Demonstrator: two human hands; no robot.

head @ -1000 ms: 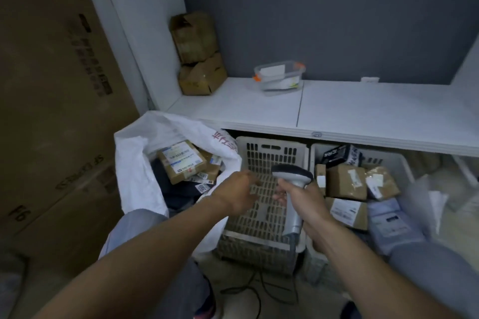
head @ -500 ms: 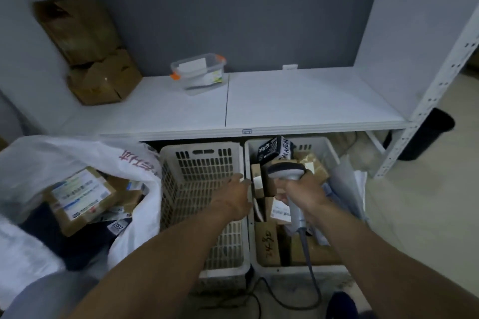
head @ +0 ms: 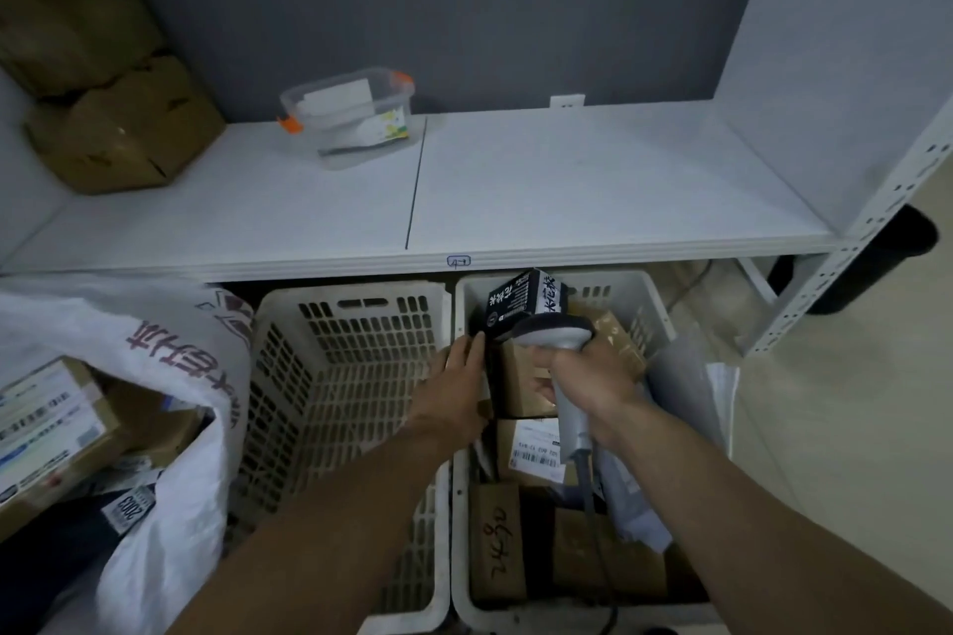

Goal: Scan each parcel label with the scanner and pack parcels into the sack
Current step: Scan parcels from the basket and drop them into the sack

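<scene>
Fingers [head: 468, 352] of the left hand [head: 456, 395], straight and close together, reach into the white slatted plastic basket [head: 647, 285], seemingly touching a brown cardboard parcel [head: 521, 389] (contact is dim). The right hand [head: 593, 379] grips the grey corded handheld scanner [head: 559, 338] just above. The white woven sack [head: 170, 351], holding labelled parcels, sits far left.

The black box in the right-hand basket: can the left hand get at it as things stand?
Probably yes: the left hand lies right beside the black box, which sits uncovered on top; only the scanner crowds it.
</scene>
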